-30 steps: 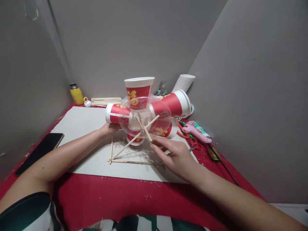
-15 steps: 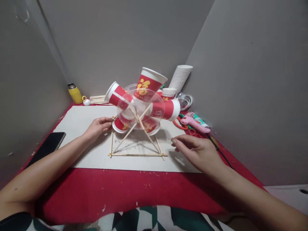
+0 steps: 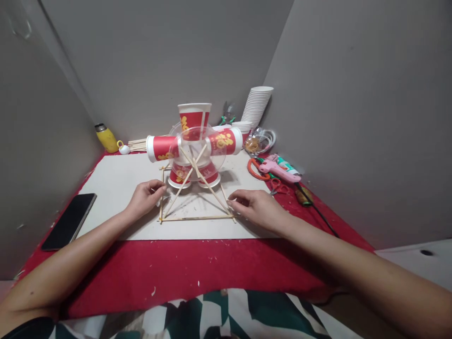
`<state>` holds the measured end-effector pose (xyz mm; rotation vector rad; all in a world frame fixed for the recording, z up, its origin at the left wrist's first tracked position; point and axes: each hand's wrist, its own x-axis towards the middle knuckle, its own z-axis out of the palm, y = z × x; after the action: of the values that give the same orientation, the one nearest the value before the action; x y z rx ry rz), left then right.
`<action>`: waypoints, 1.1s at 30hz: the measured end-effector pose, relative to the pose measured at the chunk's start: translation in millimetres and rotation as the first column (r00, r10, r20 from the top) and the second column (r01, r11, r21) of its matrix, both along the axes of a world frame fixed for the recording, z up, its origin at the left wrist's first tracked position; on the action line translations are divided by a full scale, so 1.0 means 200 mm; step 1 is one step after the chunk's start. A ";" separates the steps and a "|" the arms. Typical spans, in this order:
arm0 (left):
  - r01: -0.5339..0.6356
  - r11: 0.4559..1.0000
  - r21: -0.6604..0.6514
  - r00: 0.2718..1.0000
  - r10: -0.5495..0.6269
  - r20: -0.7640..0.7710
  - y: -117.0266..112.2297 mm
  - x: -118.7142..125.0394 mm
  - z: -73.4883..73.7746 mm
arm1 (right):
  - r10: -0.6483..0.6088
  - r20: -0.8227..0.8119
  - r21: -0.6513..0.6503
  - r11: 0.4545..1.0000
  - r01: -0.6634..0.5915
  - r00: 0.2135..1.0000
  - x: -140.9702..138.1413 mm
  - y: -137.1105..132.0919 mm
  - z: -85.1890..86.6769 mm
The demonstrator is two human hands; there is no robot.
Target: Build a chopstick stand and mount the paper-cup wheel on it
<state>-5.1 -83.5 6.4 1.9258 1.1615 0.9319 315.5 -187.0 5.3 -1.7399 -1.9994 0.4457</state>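
Note:
A wheel of red and white paper cups (image 3: 194,125) stands upright between clear plastic discs (image 3: 221,162). It rests on a frame of wooden sticks (image 3: 197,218), whose front sticks cross before the discs. One cup points up, two point sideways, and two hang mouth down. My left hand (image 3: 145,200) is closed, its thumb and fingertips on the frame's left base stick. On the opposite side, my right hand (image 3: 259,207) pinches the right base stick near the front corner. The rear of the frame is mostly hidden behind the cups.
Under the frame lies a white board (image 3: 116,188) on a red tabletop (image 3: 169,268). A phone (image 3: 69,221) lies at left, a yellow bottle (image 3: 106,138) behind it. At right are a pink glue gun (image 3: 278,168), scissors (image 3: 280,186) and stacked paper cups (image 3: 257,106).
The cup wheel has turned, bringing one cup upright. My right hand has come left to the frame. My left hand has slid nearer along the left stick. The view has shifted slightly.

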 end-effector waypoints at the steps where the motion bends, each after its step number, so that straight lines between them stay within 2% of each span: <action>1: 0.019 1.000 0.016 1.000 -0.019 -0.002 -0.02 0.00 0.01 | 0.008 0.003 0.009 1.000 -0.008 1.000 0.00 0.00 0.00; 6: 0.240 0.970 0.029 0.970 -0.239 -0.045 -0.08 0.03 0.01 | 0.116 -0.050 0.124 0.986 -0.109 0.992 -0.02 0.01 -0.02; 10: 0.343 0.937 0.058 0.930 -0.331 -0.160 -0.08 0.03 -0.02 | 0.204 -0.081 0.154 0.970 -0.190 0.975 -0.05 0.05 -0.04; 15: 0.383 0.916 0.119 0.915 -0.359 -0.187 -0.07 0.02 -0.05 | 0.298 -0.116 0.143 0.949 -0.281 0.947 -0.09 0.07 -0.05; 23: 0.424 0.892 0.158 0.890 -0.377 -0.258 -0.07 -0.01 -0.07 | 0.296 -0.142 0.141 0.950 -0.277 0.945 -0.08 0.04 -0.04; 29: 0.496 0.830 0.255 0.848 -0.400 -0.349 -0.06 -0.02 -0.08 | 0.310 -0.145 0.166 0.944 -0.286 0.939 -0.08 0.03 -0.04; 33: 0.525 0.820 0.229 0.835 -0.444 -0.326 -0.07 -0.02 -0.06 | 0.307 -0.131 0.161 0.945 -0.285 0.943 -0.07 0.03 -0.05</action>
<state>-8.8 -96.6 -5.9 2.5023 0.6055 0.6118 300.7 -180.3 -5.0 -1.2830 -2.1306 0.5068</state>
